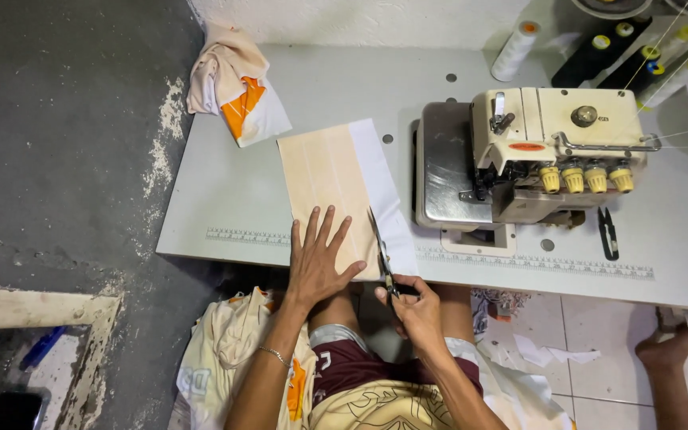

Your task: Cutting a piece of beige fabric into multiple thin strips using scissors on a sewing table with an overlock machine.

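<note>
Head view: your left hand (316, 259) pressed cloth strip (332, 195) flat, fingers spread; right hand (416, 306) gripped scissors (382, 255) (cut barely started at table (224, 199) front edge, most length uncut).

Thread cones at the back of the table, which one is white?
The white cone with the orange top, standing alone left of the others by the wall. The rest, in a row to its right, are black cones or pale yellow.

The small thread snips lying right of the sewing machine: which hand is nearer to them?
Right. The right hand works the scissors at the table's front edge, left of and below the thread snips. The left hand presses flat on the peach fabric, farther left.
</note>
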